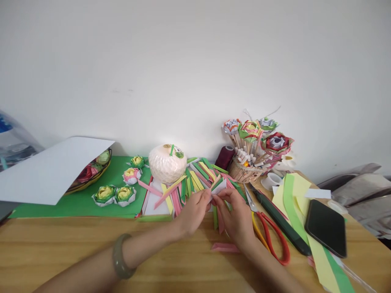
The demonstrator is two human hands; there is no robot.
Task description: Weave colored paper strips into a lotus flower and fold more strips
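My left hand (195, 209) and my right hand (234, 215) meet over the front of the table, fingertips pinched close together. Between them is a pale white-grey folded paper strip (220, 186), its end sticking up past the right fingers. Behind and beneath the hands lies a loose heap of folded paper strips (175, 199) in pink, green, yellow and white. A single pink strip (226, 247) rests on the wood below my right hand. Just right of that hand lie scissors (270, 232) with red and yellow handles. The fingertips partly hide the strip.
A white netted fruit (167, 165) stands behind the heap. Paper flowers (125, 195) sit on green card (82, 209) at left, beside a basket (100, 171) under white paper (61, 167). Rightward are a flower-filled pot (244, 171), thread spool (225, 158), cutter (281, 219), phone (326, 228).
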